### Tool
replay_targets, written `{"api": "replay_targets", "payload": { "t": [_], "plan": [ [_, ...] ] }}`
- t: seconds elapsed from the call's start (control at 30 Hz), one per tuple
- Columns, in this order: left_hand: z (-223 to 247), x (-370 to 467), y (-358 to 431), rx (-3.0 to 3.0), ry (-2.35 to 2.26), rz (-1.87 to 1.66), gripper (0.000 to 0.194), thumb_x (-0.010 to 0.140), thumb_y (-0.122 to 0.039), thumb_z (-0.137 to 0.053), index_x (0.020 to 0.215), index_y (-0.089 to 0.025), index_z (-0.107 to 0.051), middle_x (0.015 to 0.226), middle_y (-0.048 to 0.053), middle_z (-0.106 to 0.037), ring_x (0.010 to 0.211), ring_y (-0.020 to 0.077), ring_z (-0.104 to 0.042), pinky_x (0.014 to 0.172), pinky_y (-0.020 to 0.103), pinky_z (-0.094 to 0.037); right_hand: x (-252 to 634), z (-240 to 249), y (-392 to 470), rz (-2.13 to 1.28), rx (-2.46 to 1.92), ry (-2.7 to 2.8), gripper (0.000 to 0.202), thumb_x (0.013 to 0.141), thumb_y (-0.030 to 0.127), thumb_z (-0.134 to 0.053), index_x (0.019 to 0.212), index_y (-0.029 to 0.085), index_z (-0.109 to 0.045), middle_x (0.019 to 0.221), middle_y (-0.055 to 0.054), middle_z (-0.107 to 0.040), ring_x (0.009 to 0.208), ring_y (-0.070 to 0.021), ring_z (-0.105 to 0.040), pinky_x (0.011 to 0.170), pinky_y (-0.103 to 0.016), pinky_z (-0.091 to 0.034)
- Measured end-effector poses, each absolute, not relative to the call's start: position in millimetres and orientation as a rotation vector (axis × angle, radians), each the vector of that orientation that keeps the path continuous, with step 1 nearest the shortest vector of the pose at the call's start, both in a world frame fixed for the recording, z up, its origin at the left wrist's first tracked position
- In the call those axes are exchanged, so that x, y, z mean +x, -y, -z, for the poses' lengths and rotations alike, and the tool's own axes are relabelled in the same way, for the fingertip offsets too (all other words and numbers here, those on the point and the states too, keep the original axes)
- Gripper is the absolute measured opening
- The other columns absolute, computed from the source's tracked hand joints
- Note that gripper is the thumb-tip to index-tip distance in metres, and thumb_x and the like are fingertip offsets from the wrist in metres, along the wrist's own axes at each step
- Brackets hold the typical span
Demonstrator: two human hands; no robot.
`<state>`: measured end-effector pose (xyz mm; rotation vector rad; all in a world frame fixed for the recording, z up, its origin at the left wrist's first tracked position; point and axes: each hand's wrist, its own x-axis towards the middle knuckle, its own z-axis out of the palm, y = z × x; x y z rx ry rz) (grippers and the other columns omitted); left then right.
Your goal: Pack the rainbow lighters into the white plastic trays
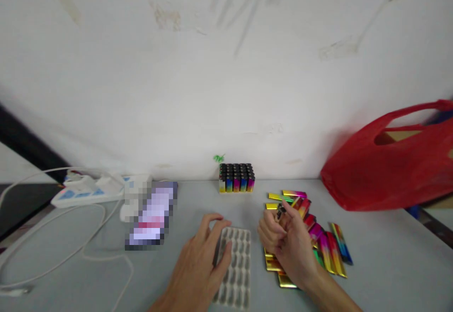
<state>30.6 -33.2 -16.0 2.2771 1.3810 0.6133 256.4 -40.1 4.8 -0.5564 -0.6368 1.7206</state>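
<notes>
My left hand [203, 257] reaches over a pale tray [240, 265] with rows of narrow slots. Its fingers are spread along the tray's left and far edges; whether they touch it is hard to tell. My right hand [288, 246] is closed around a lighter [281, 209]. Only the lighter's dark top end shows above the fingers. Beneath and beside that hand lies a loose pile of shiny, many-coloured lighters [328, 250], partly covered by the hand and wrist. Farther back, against the wall, several black-topped lighters [236, 180] stand upright in a tight block.
A red plastic bag [375, 165] rests at the back right. On the left are a white power strip [92, 191] with plugs, a loose white cable [102, 257] and a phone [152, 217] with a lit, blurred screen. The wall [226, 76] closes off the grey table's back.
</notes>
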Motion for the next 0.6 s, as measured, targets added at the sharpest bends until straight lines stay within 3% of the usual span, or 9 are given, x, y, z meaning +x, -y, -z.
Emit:
{"api": "replay_targets", "payload": {
  "t": [0.13,0.3,0.6],
  "plan": [
    [17,34,36,2.285,-1.347,-0.625,0.040,0.106,-0.023,-0.056,0.145,-0.027,-0.066,0.142,0.011,-0.068,0.095,0.0264,-0.078,0.093,0.045,-0.064,252,-10,48,-1.788,-0.501,0.600,0.067,0.096,0.066,-0.072,0.059,0.025,-0.036,0.055,0.011,-0.023,0.048,-0.0075,-0.014,0.045,-0.024,-0.017],
    [11,31,33,2.183,-1.378,-0.626,0.047,0.102,-0.019,-0.065,0.149,-0.027,-0.065,0.126,0.008,-0.073,0.090,0.0242,-0.075,0.084,0.038,-0.063,247,-10,51,-1.878,-0.494,0.631,0.067,0.099,0.065,-0.069,0.057,0.025,-0.035,0.052,0.012,-0.022,0.045,-0.0063,-0.014,0.043,-0.024,-0.016],
    [15,30,26,2.108,-1.159,-0.706,0.025,0.104,-0.017,-0.064,0.125,-0.026,-0.076,0.119,0.004,-0.070,0.087,0.0184,-0.070,0.087,0.034,-0.060,247,-7,49,-1.911,-0.621,0.637,0.066,0.094,0.065,-0.071,0.057,0.027,-0.031,0.049,0.013,-0.018,0.042,-0.0056,-0.009,0.040,-0.023,-0.011]
  ]
}}
